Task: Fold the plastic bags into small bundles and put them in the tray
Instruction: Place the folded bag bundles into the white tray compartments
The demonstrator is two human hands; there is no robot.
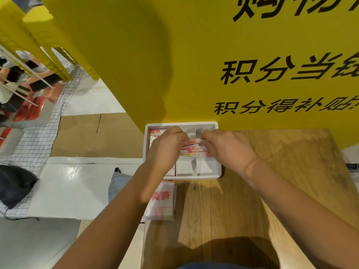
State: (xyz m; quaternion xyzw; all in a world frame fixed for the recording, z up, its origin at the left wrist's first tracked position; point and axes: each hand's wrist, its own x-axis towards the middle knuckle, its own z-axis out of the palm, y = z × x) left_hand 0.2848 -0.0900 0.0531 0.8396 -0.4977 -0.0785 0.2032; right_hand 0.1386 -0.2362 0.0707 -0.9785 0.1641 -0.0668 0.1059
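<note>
Folded plastic bag (194,148), white with red print, bunched between both hands directly above the middle of the white tray (212,175). Left hand (167,147) curled over the bag's left end, fingers bent inward and pinching the folds; right hand (227,146) mirroring it on the right end, fingertips (204,139) closed on the plastic. Both hands clenched on the bag, knuckles up, thumbs hidden under the folds. Cannot tell whether the bundle touches the tray's dividers or hangs just above them.

Tray divided into compartments, sitting at the far left corner of the wooden table (272,191), up against the yellow sign (213,65) with black characters. Another flat bag (155,135) with red print lying in the tray's left compartment, partly covered by the left hand. Near-side compartments bare and white.

Stack of unfolded bags (161,206) lying on the table's left edge, just in front of the tray, partly under the left forearm.
</note>
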